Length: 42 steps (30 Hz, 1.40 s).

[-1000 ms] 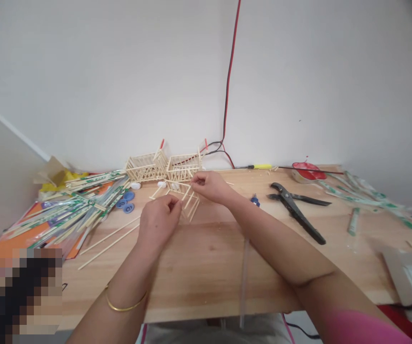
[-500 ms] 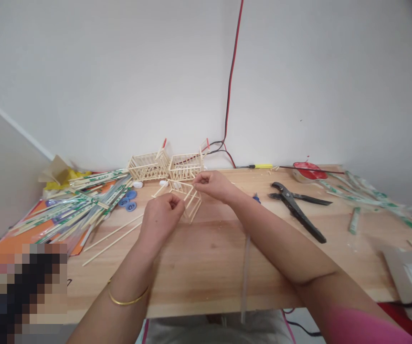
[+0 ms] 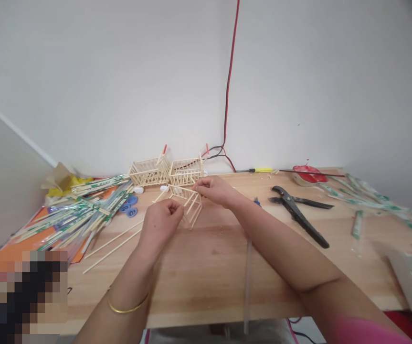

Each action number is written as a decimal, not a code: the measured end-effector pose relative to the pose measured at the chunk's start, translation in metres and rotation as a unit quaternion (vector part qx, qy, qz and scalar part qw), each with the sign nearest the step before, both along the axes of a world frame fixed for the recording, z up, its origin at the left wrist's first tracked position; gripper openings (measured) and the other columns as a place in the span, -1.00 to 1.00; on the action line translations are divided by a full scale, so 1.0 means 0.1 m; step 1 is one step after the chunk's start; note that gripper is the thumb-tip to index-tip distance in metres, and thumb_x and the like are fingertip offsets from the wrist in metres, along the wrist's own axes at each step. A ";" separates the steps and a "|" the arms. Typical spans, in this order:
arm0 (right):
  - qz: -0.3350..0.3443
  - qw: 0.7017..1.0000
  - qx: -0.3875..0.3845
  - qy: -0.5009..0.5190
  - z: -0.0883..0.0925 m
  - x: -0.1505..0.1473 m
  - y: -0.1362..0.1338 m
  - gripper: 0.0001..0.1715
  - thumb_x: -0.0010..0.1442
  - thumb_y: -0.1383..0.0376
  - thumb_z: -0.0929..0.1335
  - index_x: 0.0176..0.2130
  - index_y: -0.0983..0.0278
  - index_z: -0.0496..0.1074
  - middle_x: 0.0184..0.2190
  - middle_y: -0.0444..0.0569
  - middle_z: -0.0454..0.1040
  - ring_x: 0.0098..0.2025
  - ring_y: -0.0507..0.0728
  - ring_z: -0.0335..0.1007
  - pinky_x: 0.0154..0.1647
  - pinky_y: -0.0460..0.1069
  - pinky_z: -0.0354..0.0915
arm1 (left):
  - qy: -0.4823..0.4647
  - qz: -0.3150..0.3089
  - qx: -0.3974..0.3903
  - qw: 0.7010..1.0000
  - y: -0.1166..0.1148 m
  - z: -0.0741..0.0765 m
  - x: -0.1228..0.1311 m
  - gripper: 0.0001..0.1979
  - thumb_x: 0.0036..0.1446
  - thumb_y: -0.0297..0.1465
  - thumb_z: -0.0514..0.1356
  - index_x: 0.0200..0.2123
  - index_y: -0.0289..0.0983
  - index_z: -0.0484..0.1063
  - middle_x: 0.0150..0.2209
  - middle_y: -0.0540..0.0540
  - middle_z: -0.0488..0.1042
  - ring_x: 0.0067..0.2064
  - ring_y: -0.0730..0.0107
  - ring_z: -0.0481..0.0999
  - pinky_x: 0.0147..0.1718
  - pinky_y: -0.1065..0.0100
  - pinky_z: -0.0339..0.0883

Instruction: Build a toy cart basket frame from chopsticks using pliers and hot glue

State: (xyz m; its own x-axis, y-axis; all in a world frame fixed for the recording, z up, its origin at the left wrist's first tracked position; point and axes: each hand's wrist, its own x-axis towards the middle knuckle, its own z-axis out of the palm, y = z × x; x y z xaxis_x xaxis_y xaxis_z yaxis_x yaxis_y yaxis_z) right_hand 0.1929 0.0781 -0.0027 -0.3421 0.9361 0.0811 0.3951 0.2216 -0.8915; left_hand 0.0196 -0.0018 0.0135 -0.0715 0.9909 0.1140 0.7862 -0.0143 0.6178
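Observation:
A small open frame of thin wooden sticks (image 3: pixel 193 205) stands tilted on the table between my hands. My left hand (image 3: pixel 163 216) is closed at its near left side, thumb and fingers pinched by a stick; the fingertips partly hide the frame. At the frame's upper right corner my right hand (image 3: pixel 213 190) pinches the stick frame. Just behind stand two finished-looking stick carts, the left cart (image 3: pixel 149 173) and the right cart (image 3: pixel 186 172), each with a red-tipped handle. Two loose sticks (image 3: pixel 114 243) lie left of my left wrist.
Wrapped chopsticks (image 3: pixel 94 205) are heaped at the left near blue wheels (image 3: pixel 131 211). Black pliers (image 3: pixel 301 217) lie right of my right forearm. A red dish (image 3: pixel 309 176), a yellow-handled tool (image 3: pixel 263 170) and torn wrappers (image 3: pixel 374 201) are at the back and right.
The view has tilted slightly, so the whole table sits a little lower. Both hands keep their pinched positions at the stick frame, with barely any shift relative to it.

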 end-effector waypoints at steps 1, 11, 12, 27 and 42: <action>-0.001 1.000 -0.003 0.000 0.02 0.00 -0.01 -0.76 0.01 0.21 0.30 -0.41 0.31 0.48 -0.57 -0.18 0.35 -0.51 -0.02 0.17 -0.49 -0.13 0.07 | -0.002 0.000 -0.003 1.000 0.00 0.00 0.00 -0.75 -0.01 -0.26 0.09 -0.56 -0.27 0.45 -0.59 0.01 0.46 -0.51 0.42 0.40 -0.49 0.42 0.11; -0.010 1.000 -0.010 -0.018 0.11 -0.02 -0.08 -0.78 -0.02 0.25 0.29 -0.41 0.30 0.49 -0.58 -0.18 0.34 -0.53 -0.02 0.14 -0.49 -0.12 0.06 | -0.069 -0.010 -0.042 0.997 0.00 0.02 -0.02 -0.76 -0.05 -0.25 0.12 -0.58 -0.29 0.42 -0.66 0.05 0.34 -0.60 0.49 0.29 -0.55 0.46 0.10; -0.009 1.000 -0.011 -0.014 0.11 -0.02 -0.08 -0.78 -0.02 0.26 0.29 -0.41 0.30 0.49 -0.57 -0.18 0.35 -0.53 -0.02 0.15 -0.49 -0.12 0.06 | -0.077 -0.010 -0.044 0.996 0.00 0.02 -0.02 -0.77 -0.06 -0.25 0.12 -0.57 -0.28 0.42 -0.66 0.06 0.33 -0.61 0.49 0.28 -0.56 0.46 0.10; -0.035 0.993 -0.069 0.089 -0.05 -0.15 -0.07 -0.86 -0.11 0.27 0.33 -0.47 0.29 0.35 -0.64 -0.24 0.24 -0.60 -0.06 0.07 -0.59 -0.15 -0.03 | -0.088 -0.002 -0.060 0.994 0.00 0.02 -0.02 -0.78 -0.05 -0.27 0.11 -0.56 -0.28 0.44 -0.70 0.05 0.34 -0.65 0.49 0.29 -0.59 0.45 0.12; -0.034 0.992 -0.076 0.095 -0.10 -0.12 -0.03 -0.87 -0.05 0.25 0.33 -0.46 0.29 0.36 -0.61 -0.23 0.24 -0.55 -0.05 0.10 -0.49 -0.14 0.16 | -0.089 0.003 -0.044 0.995 0.01 0.00 -0.03 -0.79 -0.08 -0.29 0.11 -0.62 -0.28 0.38 -0.71 0.05 0.34 -0.64 0.48 0.29 -0.59 0.46 0.10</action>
